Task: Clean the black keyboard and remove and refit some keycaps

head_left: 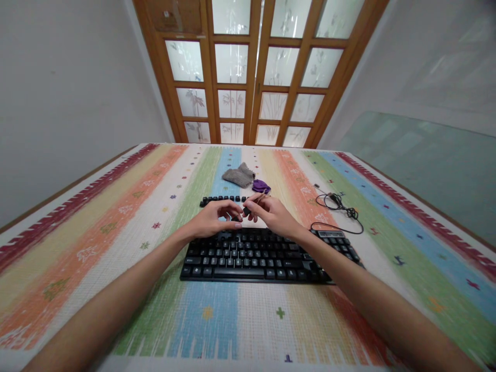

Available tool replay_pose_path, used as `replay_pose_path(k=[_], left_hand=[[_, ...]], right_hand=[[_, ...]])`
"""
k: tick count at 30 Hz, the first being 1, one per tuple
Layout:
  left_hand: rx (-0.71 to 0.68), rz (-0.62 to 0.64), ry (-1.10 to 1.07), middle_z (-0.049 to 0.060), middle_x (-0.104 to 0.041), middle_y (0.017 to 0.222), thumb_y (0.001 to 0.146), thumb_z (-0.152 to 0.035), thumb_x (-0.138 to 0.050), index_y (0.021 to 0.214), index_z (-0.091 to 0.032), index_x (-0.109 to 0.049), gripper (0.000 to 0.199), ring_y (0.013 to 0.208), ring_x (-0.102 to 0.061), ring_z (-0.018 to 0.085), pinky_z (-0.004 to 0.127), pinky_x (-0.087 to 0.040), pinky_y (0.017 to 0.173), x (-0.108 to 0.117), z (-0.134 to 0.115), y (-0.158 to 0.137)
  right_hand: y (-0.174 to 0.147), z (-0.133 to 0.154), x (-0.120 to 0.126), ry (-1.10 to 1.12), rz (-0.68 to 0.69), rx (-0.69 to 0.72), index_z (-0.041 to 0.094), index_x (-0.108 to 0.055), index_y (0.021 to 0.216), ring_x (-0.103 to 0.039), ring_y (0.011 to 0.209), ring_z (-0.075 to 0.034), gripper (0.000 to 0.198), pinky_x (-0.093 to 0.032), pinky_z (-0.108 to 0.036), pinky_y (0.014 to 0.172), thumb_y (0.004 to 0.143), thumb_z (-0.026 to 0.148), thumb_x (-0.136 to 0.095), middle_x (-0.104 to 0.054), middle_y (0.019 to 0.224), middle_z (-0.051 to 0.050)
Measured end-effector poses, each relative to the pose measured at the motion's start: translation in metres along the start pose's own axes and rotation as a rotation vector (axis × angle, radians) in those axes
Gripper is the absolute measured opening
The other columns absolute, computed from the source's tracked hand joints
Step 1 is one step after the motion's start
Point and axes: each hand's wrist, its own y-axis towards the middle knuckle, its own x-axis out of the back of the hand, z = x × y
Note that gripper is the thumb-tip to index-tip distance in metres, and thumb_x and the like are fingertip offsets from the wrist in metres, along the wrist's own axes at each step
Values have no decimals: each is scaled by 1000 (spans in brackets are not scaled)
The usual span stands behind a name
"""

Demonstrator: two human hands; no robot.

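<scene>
A black keyboard (240, 257) lies across the table in front of me, with some key places along its back row bare. Just over its back edge, my right hand (273, 214) pinches a small black keycap (247, 211). A thin, light stick (262, 195) also pokes out from that hand's fingers. My left hand (215, 217) is close beside it, thumb and fingers drawn together around something small and dark that I cannot make out. Behind the hands runs a row of loose black keycaps (220, 198), partly hidden by my fingers.
A grey cloth (239, 175) and a bunched purple cloth (261, 186) lie beyond the keycaps. The keyboard's black cable (337, 202) is coiled on the right. A striped tablecloth (155, 268) covers the table; wooden glazed doors (256, 88) stand behind it.
</scene>
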Motion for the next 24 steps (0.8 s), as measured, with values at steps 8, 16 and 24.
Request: replay_pose_path(k=[8,16,24], left_hand=[[62,-4,-29,5,-73,92,71,-29,-77,94,-15,-66,29,87,-68,17,35,-53,83,3,6,3],[-20,-104,305,6,-73,90,81,-37,-68,85,-17,-73,21,82,-65,16,29,-52,74,0,-3,6],[-24,-114,310,5,-71,85,84,-36,-66,85,-16,-70,20,78,-64,16,30,-53,74,-5,1,8]], right_hand=[[-6,-5,2,-27,-39,-26,15,-64,83,-61,65,-12,38,-51,-27,60,92,50,-54,-65,88,-7],[-9,0,2,-121,-110,-11,15,-64,88,-63,65,-14,37,-51,-28,62,92,50,-54,-67,83,-6],[-10,2,0,-181,-141,-57,15,-64,88,-64,63,-15,40,-51,-28,61,91,54,-53,-69,78,-6]])
